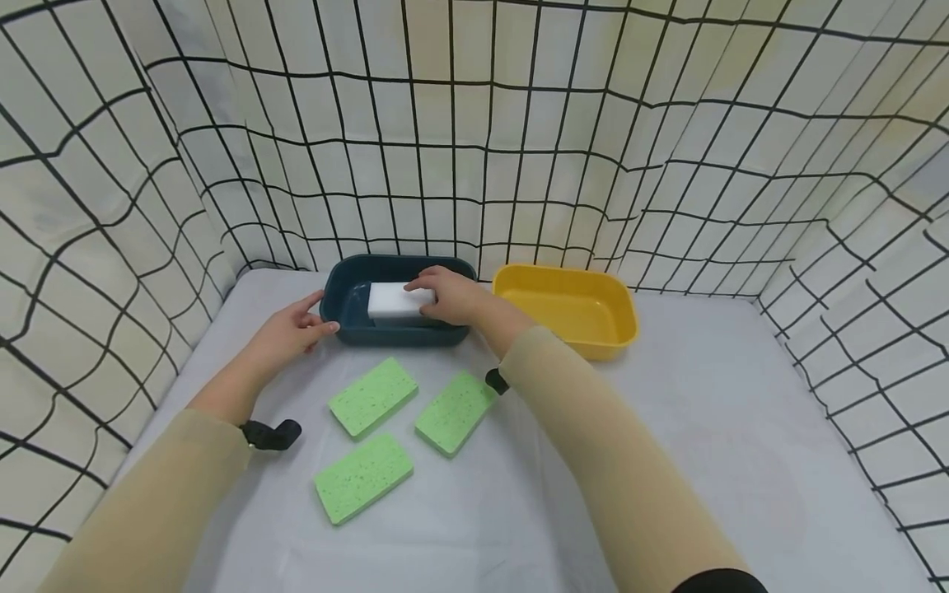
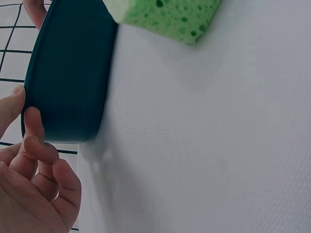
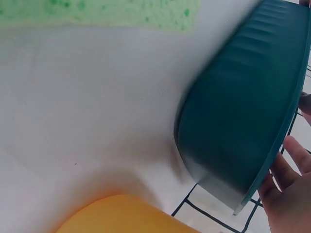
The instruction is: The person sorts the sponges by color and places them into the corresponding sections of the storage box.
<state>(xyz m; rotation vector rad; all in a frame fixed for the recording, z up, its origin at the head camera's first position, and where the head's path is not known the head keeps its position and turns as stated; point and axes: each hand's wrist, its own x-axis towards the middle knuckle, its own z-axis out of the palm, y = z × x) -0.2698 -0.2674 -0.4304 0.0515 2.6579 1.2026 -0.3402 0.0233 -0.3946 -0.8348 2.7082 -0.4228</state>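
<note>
A white rectangular block [image 1: 393,301] lies inside the dark teal basin [image 1: 348,335] at the back of the table. My right hand [image 1: 452,298] reaches over the basin and grips the block's right end, with finger and thumb on it. The basin wall [image 3: 243,97] hides the block in the right wrist view. On the basin's left end, my left hand [image 1: 285,333] pinches the rim; its other fingers curl below, outside the wall, in the left wrist view. Three green speckled sponges, a left one [image 1: 373,397], a right one [image 1: 455,413] and a front one [image 1: 363,478], lie in front.
A yellow basin [image 1: 619,342] stands right of the teal one, partly behind my right forearm. White cloth covers the table [image 1: 704,428]. Black wire grid panels [image 1: 482,148] over pale sheeting enclose the back and both sides.
</note>
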